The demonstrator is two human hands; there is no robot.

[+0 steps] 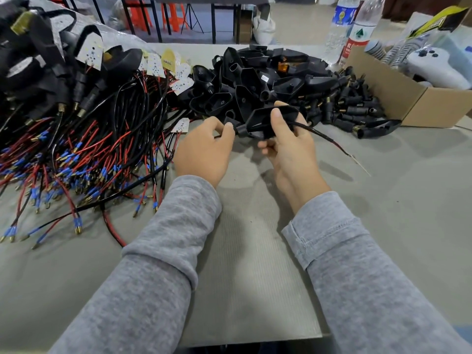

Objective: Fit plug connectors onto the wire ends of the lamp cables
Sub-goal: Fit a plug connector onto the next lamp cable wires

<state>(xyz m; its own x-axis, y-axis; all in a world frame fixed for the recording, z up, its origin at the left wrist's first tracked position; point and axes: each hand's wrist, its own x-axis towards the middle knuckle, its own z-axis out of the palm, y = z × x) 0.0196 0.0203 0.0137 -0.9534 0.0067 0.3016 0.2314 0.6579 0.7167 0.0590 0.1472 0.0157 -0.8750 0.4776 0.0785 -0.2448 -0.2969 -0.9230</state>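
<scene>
gripping a black lamp housing (265, 121) above the grey table (383, 200), her right hand (288, 146) curls round it while the left hand (204, 146) pinches its stem end. its cable (324, 137) trails right, bare-ended. behind stand two bottles (355, 29); their labels are unreadable.

Assembly workshop: heaps of cables (84, 149) and housings (255, 80) on workbench (383, 200).

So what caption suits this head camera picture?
Both hands, left and right, hold a black lamp housing with its cable.
</scene>
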